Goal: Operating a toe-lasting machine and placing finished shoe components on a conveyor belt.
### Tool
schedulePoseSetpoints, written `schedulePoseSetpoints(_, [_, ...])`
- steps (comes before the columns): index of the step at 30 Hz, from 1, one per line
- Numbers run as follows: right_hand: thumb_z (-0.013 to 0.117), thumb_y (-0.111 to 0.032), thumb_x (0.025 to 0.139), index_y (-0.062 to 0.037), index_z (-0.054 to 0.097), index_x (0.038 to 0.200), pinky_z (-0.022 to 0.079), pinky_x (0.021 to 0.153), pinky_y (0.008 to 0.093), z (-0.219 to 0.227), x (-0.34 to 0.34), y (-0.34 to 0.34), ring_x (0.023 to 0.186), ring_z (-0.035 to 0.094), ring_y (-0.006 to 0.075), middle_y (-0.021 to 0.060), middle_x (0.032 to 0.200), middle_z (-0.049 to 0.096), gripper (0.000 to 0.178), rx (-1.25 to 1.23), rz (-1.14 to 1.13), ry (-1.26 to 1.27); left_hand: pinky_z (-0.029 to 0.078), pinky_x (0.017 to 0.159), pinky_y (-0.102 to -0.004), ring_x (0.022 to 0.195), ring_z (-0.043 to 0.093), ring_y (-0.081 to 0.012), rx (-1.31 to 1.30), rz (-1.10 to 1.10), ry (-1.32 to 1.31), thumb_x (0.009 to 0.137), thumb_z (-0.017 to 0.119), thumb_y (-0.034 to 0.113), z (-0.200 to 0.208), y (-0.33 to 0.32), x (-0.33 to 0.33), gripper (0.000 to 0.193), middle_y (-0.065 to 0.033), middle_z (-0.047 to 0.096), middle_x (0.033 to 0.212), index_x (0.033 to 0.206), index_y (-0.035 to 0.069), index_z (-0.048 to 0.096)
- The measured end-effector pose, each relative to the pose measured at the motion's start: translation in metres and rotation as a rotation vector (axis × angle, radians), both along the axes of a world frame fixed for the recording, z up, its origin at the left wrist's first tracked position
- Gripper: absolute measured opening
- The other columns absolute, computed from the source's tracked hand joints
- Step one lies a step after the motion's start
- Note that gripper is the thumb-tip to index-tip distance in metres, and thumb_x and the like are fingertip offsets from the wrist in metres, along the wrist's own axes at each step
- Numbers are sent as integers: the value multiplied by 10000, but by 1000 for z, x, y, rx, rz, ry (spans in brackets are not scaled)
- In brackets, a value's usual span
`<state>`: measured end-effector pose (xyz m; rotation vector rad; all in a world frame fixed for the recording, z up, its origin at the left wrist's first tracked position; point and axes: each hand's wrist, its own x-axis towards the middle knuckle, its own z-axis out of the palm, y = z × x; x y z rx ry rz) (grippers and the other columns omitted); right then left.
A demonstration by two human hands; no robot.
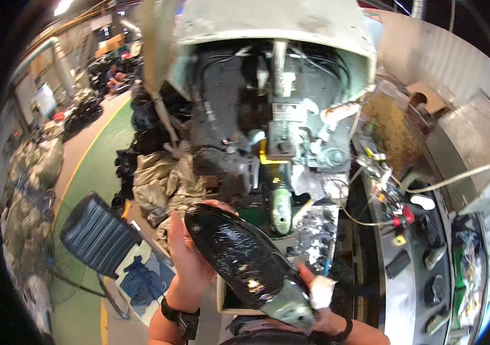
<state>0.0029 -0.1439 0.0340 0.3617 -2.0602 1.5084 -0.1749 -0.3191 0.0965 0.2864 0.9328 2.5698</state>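
Observation:
In front of my body I hold a glossy black shoe upper on a pale green shoe last point(245, 253), lying slantwise. Its rounded black end points to the upper left, and the bare green end comes down toward my right wrist. My left hand point(190, 256) is closed round the side of the black end, with a dark watch on the wrist. Gripping the green end is my right hand point(319, 310); something white covers its thumb area. Ahead, inside the machine point(274, 20), a second pale green last point(281, 210) sits below a yellow-edged clamp point(265, 152).
On the left stand a black chair point(98, 233) and a seat with blue cloth point(141, 279). Crumpled beige cloth point(161, 178) hangs beside the machine. A rack at right holds several dark shoe parts point(433, 290); a hose point(457, 184) crosses above. Far left, a person point(114, 76) sits.

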Motion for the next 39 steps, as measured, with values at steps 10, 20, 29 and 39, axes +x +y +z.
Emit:
schedulePoseSetpoints(10, [655,-426,895,-47,565,1356,470,1035,539,-17,121,37,1243,586,347,140,1348,634,603,-1931,-263,-355,375,1138,-565,1321,508,-460,305,-938,4,1019,391,604,-30,153,58,710,-259,588,1357,1438,34,461])
schedulePoseSetpoints(20, [562,-568,951,-98,561,1383,483,1027,590,-57,255,55,1242,586,384,161,1383,597,638,-2148,-146,58,465,1062,-576,1189,609,-444,17,-1146,298,1016,538,391,-20,248,201,557,-288,624,1238,1400,1,440])
schedulePoseSetpoints(29, [558,-464,980,-18,605,1271,645,768,465,-115,411,107,1034,710,345,193,1187,698,534,-2226,-329,246,517,1004,-542,1107,651,-392,-56,-1212,501,1069,443,352,-75,354,365,429,-239,637,1183,1335,16,451])
schedulePoseSetpoints(39, [688,-291,894,-85,640,1096,571,826,410,-238,761,24,915,677,239,74,1024,692,293,-1722,-1716,168,510,936,-269,1069,639,-141,-764,-1669,715,960,677,84,-250,413,454,434,-124,680,1205,1360,-15,542])
